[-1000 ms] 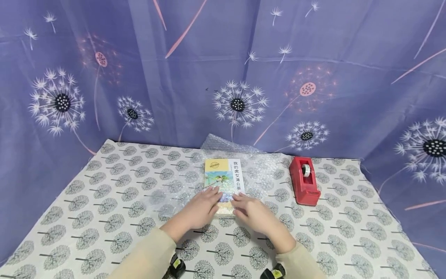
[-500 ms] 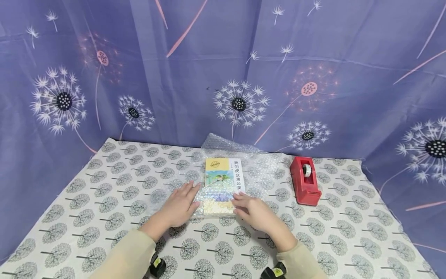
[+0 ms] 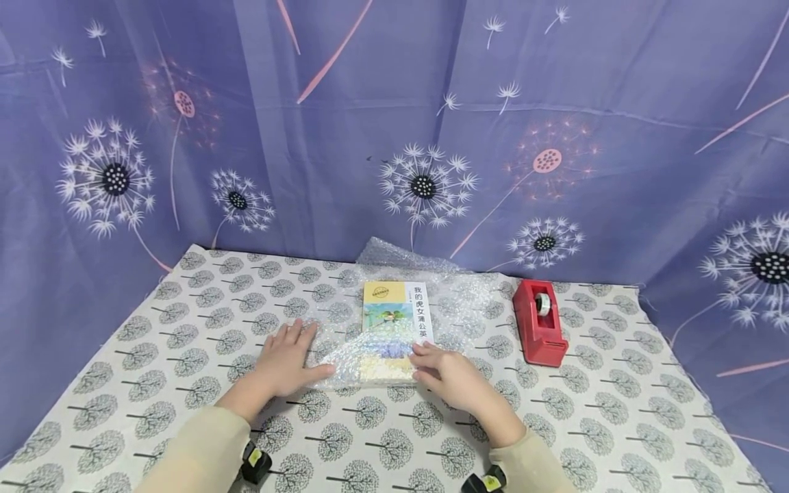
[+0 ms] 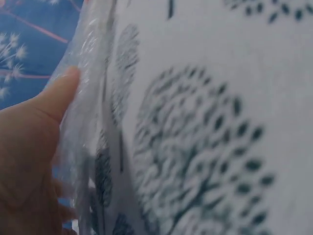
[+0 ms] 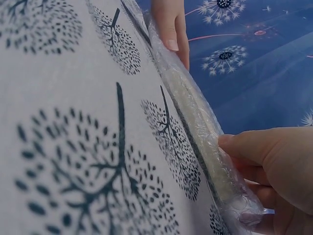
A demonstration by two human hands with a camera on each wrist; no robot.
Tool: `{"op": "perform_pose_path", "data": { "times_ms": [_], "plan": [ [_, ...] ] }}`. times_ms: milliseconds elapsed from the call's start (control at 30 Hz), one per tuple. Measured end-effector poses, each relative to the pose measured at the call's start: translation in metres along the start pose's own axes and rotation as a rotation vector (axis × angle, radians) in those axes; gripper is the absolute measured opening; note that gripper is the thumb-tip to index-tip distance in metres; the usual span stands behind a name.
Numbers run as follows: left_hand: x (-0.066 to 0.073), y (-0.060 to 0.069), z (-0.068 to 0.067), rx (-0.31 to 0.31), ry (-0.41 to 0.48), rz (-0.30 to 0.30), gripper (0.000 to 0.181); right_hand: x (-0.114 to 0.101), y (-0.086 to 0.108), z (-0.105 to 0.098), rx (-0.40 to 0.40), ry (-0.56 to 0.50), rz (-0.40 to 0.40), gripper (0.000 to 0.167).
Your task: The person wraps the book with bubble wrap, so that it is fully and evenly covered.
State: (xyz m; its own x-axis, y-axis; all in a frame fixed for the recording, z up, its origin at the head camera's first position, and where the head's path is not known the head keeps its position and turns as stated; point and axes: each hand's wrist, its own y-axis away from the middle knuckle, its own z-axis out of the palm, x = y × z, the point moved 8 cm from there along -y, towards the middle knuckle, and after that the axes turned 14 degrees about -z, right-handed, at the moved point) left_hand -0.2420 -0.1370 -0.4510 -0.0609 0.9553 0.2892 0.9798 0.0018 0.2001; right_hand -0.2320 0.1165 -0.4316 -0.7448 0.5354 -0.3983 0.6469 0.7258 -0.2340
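A book with a yellow, white and blue illustrated cover point(image 3: 388, 315) lies on a sheet of clear bubble wrap point(image 3: 459, 301). A flap of the wrap covers the book's lower part. My left hand point(image 3: 283, 363) lies spread on the wrap left of the book, thumb pointing toward it. On the book's lower right corner rests my right hand point(image 3: 453, 376), its fingertips on the wrapped cover. In the right wrist view, my right thumb touches the wrap along the book's near edge. The left wrist view shows my left thumb against the wrap's edge point(image 4: 88, 93).
A red tape dispenser point(image 3: 539, 329) with a roll of tape stands right of the wrap. A white tree-print cloth point(image 3: 203, 356) covers the table. Behind it hangs a purple dandelion-print curtain point(image 3: 333, 157), which the wrap's far corner reaches.
My left hand has slid left off the book's cover onto the wrap beside it, fingers spreading. My right hand has stayed at the book's lower right corner.
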Motion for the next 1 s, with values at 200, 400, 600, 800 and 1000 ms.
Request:
{"op": "perform_pose_path", "data": {
  "times_ms": [200,400,600,800,1000],
  "plan": [
    [-0.013,0.0,-0.007,-0.041,0.027,-0.098,0.117,0.0,0.0,-0.001,-0.005,-0.004,0.005,0.035],
    [-0.024,0.001,-0.015,-0.04,0.049,-0.184,0.13,0.0,0.001,0.0,-0.009,0.0,0.005,0.035],
    [-0.035,0.003,-0.022,-0.071,0.017,-0.252,0.131,0.001,0.001,0.0,-0.004,0.003,0.014,0.035],
    [-0.039,0.003,-0.017,-0.182,0.224,-0.265,0.113,0.002,0.002,0.0,0.001,0.003,0.018,0.035],
    [-0.037,0.001,-0.01,-0.27,0.533,-0.203,0.081,0.001,0.001,-0.001,0.007,-0.005,0.015,0.034]
  ]
}}
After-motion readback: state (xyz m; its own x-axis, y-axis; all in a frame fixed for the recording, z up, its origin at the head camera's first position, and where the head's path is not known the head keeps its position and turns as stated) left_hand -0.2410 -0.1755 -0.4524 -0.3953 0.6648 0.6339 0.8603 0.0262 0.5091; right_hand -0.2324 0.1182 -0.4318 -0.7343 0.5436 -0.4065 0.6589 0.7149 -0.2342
